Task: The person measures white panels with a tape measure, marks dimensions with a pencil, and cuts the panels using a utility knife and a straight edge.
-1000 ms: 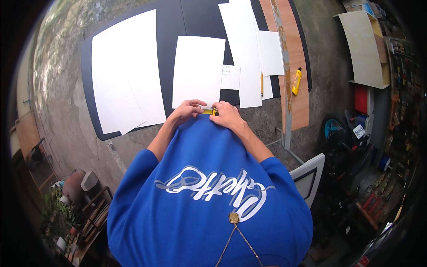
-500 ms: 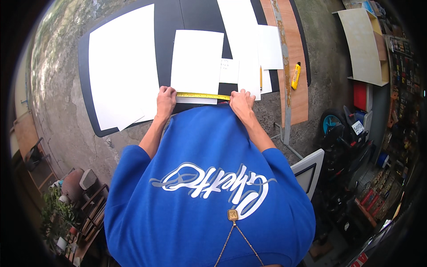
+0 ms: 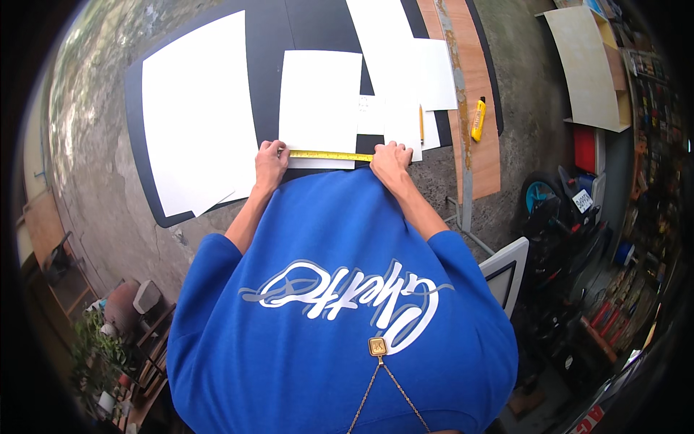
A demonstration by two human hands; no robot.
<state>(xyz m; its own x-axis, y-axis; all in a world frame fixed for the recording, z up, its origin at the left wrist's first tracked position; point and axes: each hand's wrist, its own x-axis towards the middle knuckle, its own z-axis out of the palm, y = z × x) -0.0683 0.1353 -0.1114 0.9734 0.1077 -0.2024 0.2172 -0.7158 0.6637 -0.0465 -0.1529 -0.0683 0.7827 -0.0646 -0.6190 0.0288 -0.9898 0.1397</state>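
A yellow tape measure (image 3: 329, 155) is stretched level across the lower edge of a white sheet (image 3: 319, 98). My left hand (image 3: 272, 160) pinches the tape's left end at the sheet's lower left corner. Closed round its right end is my right hand (image 3: 391, 160), beside the foot of a long white strip (image 3: 394, 79); the tape's case, if there, is hidden in the fingers. Part of another white sheet (image 3: 340, 164) shows just below the tape. A small paper with faint marks (image 3: 371, 116) lies right of the sheet.
On the black table (image 3: 271, 43) lie a large white sheet (image 3: 199, 116), a pencil (image 3: 421, 124) and a smaller white sheet (image 3: 436, 72). A yellow utility knife (image 3: 478, 120) rests on a wooden board (image 3: 483, 163), beside a long rusty metal bar (image 3: 460, 87). A motorbike (image 3: 553, 206) stands at right.
The view has shifted slightly. Both hands still hold the tape along the sheet's lower edge, with hardly any movement.
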